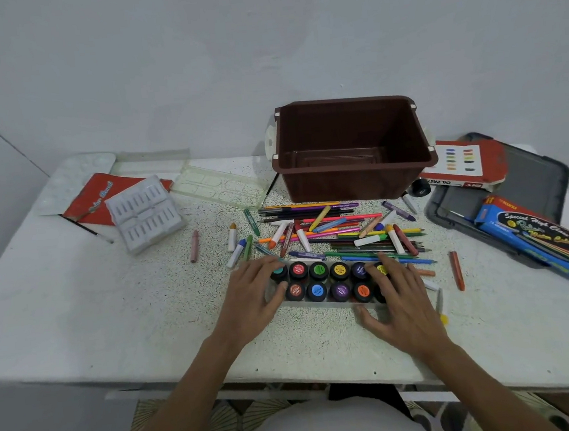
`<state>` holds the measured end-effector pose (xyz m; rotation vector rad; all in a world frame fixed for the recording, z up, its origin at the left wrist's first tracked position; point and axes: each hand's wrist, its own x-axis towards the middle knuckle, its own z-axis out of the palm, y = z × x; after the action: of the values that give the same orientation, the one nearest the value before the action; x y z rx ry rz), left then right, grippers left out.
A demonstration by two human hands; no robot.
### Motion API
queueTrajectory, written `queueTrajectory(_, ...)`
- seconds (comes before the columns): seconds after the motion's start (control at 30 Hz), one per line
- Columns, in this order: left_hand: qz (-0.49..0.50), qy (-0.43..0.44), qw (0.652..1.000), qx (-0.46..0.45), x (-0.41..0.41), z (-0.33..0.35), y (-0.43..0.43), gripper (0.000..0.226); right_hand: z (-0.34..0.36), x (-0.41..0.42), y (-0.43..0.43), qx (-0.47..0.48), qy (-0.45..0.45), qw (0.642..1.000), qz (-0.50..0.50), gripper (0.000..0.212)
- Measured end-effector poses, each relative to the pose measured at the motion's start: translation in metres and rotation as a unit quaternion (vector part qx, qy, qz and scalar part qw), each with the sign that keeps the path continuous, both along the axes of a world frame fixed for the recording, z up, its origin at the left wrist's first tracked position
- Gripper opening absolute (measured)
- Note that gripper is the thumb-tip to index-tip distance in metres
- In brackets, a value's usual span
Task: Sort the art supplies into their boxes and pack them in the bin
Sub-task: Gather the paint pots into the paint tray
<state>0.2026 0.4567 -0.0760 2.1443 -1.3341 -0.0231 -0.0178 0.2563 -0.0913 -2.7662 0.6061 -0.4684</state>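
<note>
- My left hand and right hand bracket a clear shallow plastic tray of small black paint pots with coloured lids, which sits on the speckled white table just in front of me.
- My left grip is loosely spread, fingertips resting on the teal-lidded pot at the tray's left end; my right grip is likewise spread, fingers lying over the yellow-lidded pot, thumb at the tray's near edge. Neither has closed around anything that I can see.
- The tray looks thin and likely to flex, and the pots stand loose in two rows, so I judge it top-heavy and apt to spill if tipped. Best held at both short ends, palms under the rim, kept level.
- Just behind it lies a loose heap of coloured pencils, crayons and markers: light, round and prone to rolling, better gathered in bunches than singly.
- The empty brown plastic bin stands beyond the heap, against the wall.
- A blue cardboard pencil box rests on a dark grey tin lid at right; a red-and-white oil pastel box lies beside the bin.
</note>
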Motion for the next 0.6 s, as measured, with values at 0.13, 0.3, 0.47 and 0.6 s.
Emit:
queueTrajectory(0.13,-0.012,0.028,0.999,0.022,-0.006,-0.011,0.008,0.060,-0.001,0.000,0.000,0.000,0.000,1.000,-0.002,0.071)
queueTrajectory(0.3,-0.014,-0.009,0.999,0.051,-0.010,-0.017,0.010,0.087,-0.003,0.000,-0.001,0.004,0.003,1.000,0.002,0.071)
queueTrajectory(0.47,-0.010,-0.026,0.999,0.033,-0.009,-0.020,0.010,0.086,-0.001,0.000,0.000,0.007,0.013,1.000,0.009,0.072)
queueTrajectory(0.6,-0.008,-0.022,0.999,0.030,-0.007,-0.021,0.008,0.086,0.011,0.007,-0.001,-0.010,0.008,1.000,0.024,0.071)
